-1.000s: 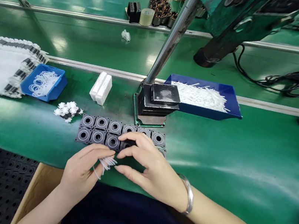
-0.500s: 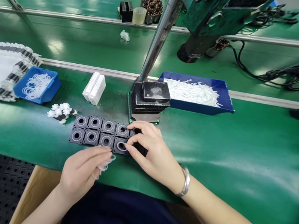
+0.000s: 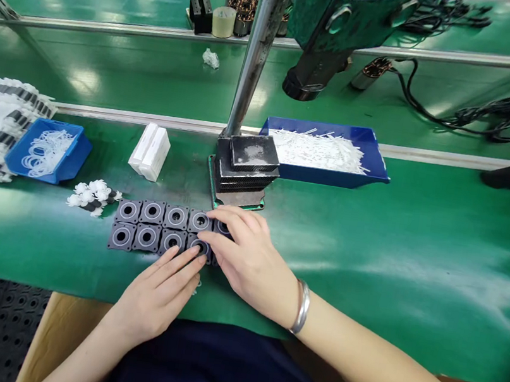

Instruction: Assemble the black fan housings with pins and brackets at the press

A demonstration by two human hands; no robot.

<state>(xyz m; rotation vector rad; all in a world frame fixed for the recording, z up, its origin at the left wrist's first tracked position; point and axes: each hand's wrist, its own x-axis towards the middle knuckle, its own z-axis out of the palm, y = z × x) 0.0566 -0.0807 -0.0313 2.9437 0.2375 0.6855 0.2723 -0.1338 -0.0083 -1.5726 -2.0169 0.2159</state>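
Two rows of square black parts (image 3: pixel 147 237) lie on the green table, each with a round hole and most with a pale ring round it. My left hand (image 3: pixel 163 292) has its fingertips on the front row, with pale rings partly showing beneath its fingers, so it is closed on them. My right hand (image 3: pixel 245 256), a metal bangle at its wrist, reaches over the right part of the rows. Its fingers are spread and bent, with the fingertips touching the parts near my left fingertips. Nothing shows between them.
A blue bin of clear rings (image 3: pixel 79 155), small white pieces (image 3: pixel 94 194) and white blocks (image 3: pixel 150 151) are on the left. Behind my hands is a press (image 3: pixel 245 173) with its column. A blue tray (image 3: pixel 324 176) holds white strips. A cardboard box (image 3: pixel 51 333) is below the table edge.
My left hand has moved up and right onto the front row, its fingers flatter, and the rings in it are now mostly hidden. My right hand has shifted slightly left. The view has shifted a little.
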